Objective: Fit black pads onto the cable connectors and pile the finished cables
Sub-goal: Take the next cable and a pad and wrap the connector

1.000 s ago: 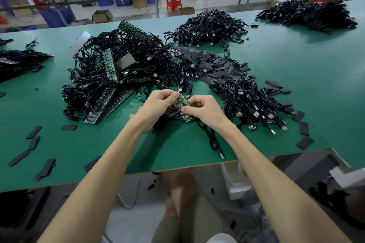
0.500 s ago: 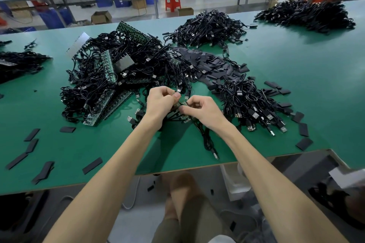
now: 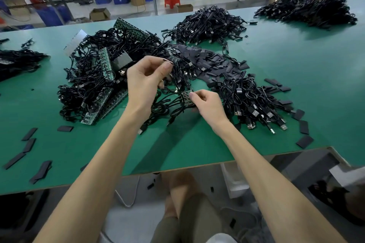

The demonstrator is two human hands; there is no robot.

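My left hand (image 3: pixel 146 83) is raised above the green table (image 3: pixel 197 150) and pinches the end of a black cable (image 3: pixel 178 77) between thumb and forefinger. My right hand (image 3: pixel 207 104) sits lower and pinches a small green circuit board strip (image 3: pixel 186 97) with several cables attached. A heap of loose black pads (image 3: pixel 213 63) lies just behind the hands. To the right lies a pile of black cables with USB plugs (image 3: pixel 254 102). A large tangle of cables and green board strips (image 3: pixel 98 79) lies to the left.
More cable heaps lie at the back centre (image 3: pixel 209 23), back right (image 3: pixel 308 10) and far left (image 3: pixel 17 61). Stray black pads are scattered at the front left (image 3: pixel 29 144) and right (image 3: pixel 304 126). The table's front edge runs just below my forearms.
My hands have come apart: the left hand rose up and away with a cable end, while the right hand stayed low holding the green board strip.
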